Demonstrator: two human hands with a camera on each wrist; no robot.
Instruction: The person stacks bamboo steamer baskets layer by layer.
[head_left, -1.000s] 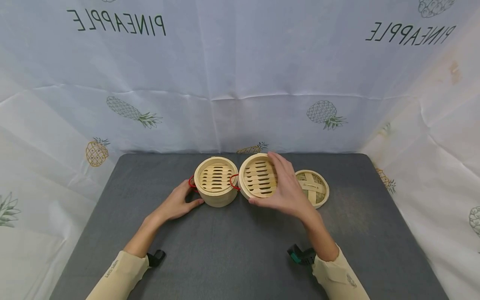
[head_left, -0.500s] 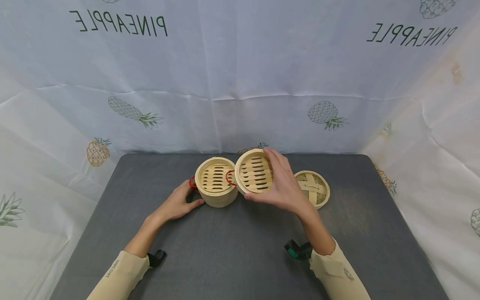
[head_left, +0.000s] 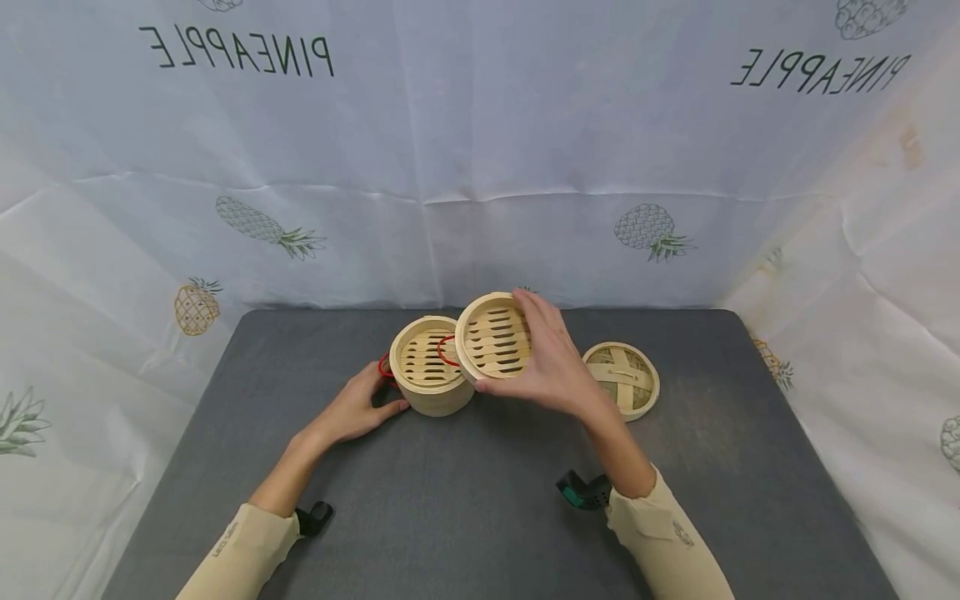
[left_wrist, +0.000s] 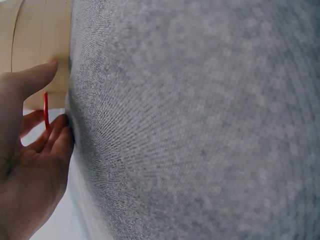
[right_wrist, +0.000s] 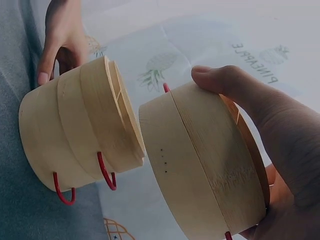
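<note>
Two stacked bamboo steamer baskets with red loop handles stand upright near the table's back edge. My left hand holds the stack low on its left side, thumb along the wall and fingers around by a red handle. My right hand grips another bamboo steamer basket by its right side, thumb at the near rim and fingers at the far one. That basket is raised and tilted, its slatted floor facing the head camera. In the head view it overlaps the stack's right rim.
A round woven bamboo lid lies on the dark grey table, right of my right hand. A white pineapple-print cloth hangs behind the table and along both sides.
My right hand has moved left and slightly farther back with its steamer basket, from beside the stack to overlapping its right rim. The left hand and the stack have stayed put.
</note>
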